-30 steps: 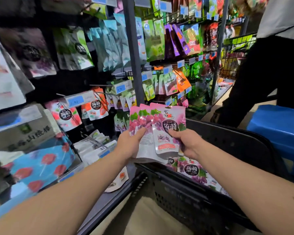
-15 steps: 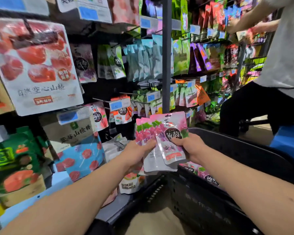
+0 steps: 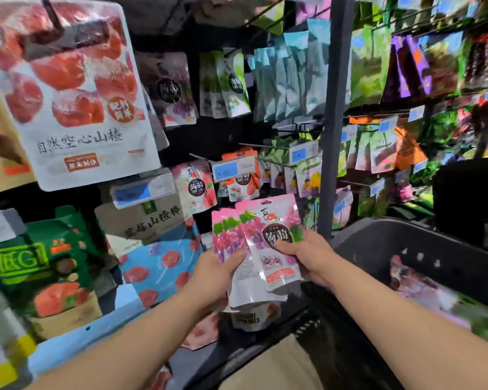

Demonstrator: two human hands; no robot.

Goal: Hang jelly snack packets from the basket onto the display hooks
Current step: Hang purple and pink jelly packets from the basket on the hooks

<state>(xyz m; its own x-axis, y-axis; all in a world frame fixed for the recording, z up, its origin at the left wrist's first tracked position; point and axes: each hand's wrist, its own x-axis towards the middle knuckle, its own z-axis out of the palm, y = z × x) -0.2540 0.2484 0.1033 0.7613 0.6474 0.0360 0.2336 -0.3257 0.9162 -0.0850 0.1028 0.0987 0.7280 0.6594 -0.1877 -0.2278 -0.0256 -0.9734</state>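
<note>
Pink grape packets (image 3: 273, 220), a fanned stack, stand upright between both hands, low in front of the hooks (image 3: 265, 146). The left hand (image 3: 214, 280) has its grip clamped on the stack's left edge, thumb across the front. The right hand (image 3: 310, 257) has its grip pinched on the front packet's right side. A black basket (image 3: 378, 229) sits just right, with more blurred pouches inside.

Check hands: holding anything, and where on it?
Both hold fanned grape jelly packets: left hand on the stack's lower left, right hand on the front packet's right edge.
</note>
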